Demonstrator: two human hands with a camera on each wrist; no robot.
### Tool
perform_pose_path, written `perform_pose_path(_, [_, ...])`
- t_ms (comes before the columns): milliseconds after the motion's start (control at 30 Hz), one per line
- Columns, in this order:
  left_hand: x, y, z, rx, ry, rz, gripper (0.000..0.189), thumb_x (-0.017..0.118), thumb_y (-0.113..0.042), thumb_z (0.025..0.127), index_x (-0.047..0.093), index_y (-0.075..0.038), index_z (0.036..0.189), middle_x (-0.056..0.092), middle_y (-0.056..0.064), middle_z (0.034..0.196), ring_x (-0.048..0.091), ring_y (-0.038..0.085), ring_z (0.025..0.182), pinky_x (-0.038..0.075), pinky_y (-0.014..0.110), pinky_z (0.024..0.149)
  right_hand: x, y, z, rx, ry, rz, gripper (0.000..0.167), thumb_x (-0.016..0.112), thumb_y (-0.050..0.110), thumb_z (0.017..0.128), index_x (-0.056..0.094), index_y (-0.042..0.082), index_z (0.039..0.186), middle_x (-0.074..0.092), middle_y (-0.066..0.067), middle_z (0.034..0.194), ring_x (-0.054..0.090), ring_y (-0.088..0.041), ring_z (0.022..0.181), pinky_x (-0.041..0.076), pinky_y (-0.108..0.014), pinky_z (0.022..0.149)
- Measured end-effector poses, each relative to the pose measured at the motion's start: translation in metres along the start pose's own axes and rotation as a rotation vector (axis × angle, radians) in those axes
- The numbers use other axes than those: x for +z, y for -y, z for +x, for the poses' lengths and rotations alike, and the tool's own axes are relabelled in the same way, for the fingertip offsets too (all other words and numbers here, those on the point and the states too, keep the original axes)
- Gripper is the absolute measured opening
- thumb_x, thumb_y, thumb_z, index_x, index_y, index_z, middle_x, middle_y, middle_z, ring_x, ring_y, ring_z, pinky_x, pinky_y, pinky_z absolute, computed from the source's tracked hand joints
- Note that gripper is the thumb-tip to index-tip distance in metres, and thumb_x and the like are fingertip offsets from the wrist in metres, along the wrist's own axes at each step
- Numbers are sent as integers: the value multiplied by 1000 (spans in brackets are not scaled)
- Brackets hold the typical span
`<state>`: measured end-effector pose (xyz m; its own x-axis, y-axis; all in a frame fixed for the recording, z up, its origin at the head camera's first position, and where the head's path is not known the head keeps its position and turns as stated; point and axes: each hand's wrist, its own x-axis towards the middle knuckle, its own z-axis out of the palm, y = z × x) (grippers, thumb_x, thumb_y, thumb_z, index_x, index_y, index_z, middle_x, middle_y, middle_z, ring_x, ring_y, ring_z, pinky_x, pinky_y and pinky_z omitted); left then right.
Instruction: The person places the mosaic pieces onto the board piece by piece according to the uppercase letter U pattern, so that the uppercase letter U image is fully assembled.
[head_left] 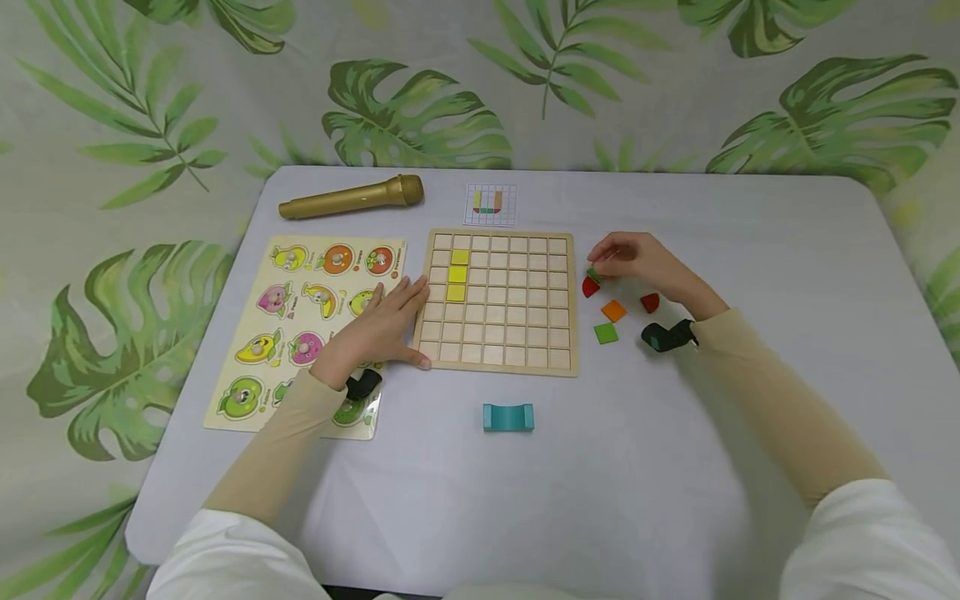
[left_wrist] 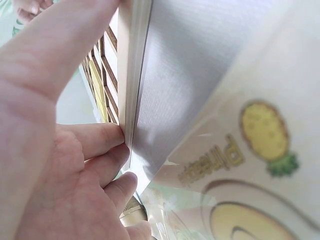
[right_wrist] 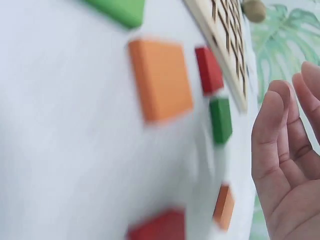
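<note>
Watching the head view from afar, I find the grid board [head_left: 513,315] mid-surface [head_left: 600,475], nearer the far edge, with three yellow tiles [head_left: 457,273] lined up in one column. The left hand [head_left: 382,325] lies with straight, spread fingers at the board's left edge, probably to keep it from sliding. The right hand [head_left: 633,260] hovers off the board's right edge, over a green piece [head_left: 593,273] and a red piece [head_left: 591,287]; I judge the loose pieces sit there for easy reach. A pattern card [head_left: 490,205] lies between board and far edge, likely for checking.

On the left wrist feed, I see fingertips touching the board's rim, the fruit puzzle [left_wrist: 235,165] lying apart from it.

On the right wrist feed, the fingers bend loosely, narrowly parted, apparently empty; the green and red pieces rest near the board's corner.
</note>
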<state>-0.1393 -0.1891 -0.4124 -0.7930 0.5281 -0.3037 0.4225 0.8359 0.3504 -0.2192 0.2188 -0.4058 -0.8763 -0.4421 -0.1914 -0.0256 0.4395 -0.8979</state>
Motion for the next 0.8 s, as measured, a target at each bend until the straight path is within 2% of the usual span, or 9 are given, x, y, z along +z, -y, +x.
perform_pose_path(67, [0,-1,-1,3,-3,-11,118,81,-48,70,11,2,151,2,14,159,-2,33,144,-6,54,112,-12,-7,-12,40,-34,-16,31,65,20,92,61,-3,113,63,-14,102,59,-30,83,49,-30,64])
perform_pose_path(167, [0,-2,0,2,-1,-12,118,81,-47,70,11,2,152,2,14,159,-2,33,144,-6,54,112,-29,-21,-30,80,-79,-21,34,65,24,93,60,-2,115,65,-9,103,60,-25,83,48,-28,60])
perform_pose_path(233, [0,-2,0,2,1,-6,118,80,-48,70,11,2,152,2,14,159,-2,33,144,-6,54,112,-39,-28,-42,97,-107,-22,36,64,26,93,59,-2,116,65,-8,103,61,-20,84,49,-26,63])
perform_pose_path(300, [0,-2,0,4,1,2,118,80,-48,70,11,2,152,2,14,159,-2,33,144,-6,54,112,-48,-36,-54,101,-124,-10,36,63,25,94,58,-3,117,66,-6,102,62,-16,87,52,-24,74])
perform_pose_path(400, [-1,-1,0,5,2,8,117,80,-48,71,11,2,151,2,14,159,-3,33,144,-6,55,112,-58,-47,-67,126,-148,8,37,63,23,94,56,-4,118,66,1,103,62,-11,90,52,-22,77])
perform_pose_path(567, [0,0,0,1,7,9,117,79,-49,72,11,2,152,1,14,159,-3,33,144,-6,54,112,-63,-56,-77,134,-167,53,32,63,16,94,57,-4,117,66,5,102,61,-10,88,53,-23,74])
perform_pose_path(667, [0,1,0,1,5,9,117,79,-49,72,11,2,152,1,14,159,-3,33,144,-6,54,112,-60,-54,-77,94,-159,72,29,63,9,93,57,-6,116,68,3,100,62,-12,88,53,-24,73])
perform_pose_path(800, [1,1,0,3,3,-1,117,80,-48,71,11,2,152,1,14,159,-3,33,144,-6,54,112,-53,-50,-73,35,-115,40,27,63,-1,90,58,-8,116,68,2,100,62,-12,89,53,-23,72])
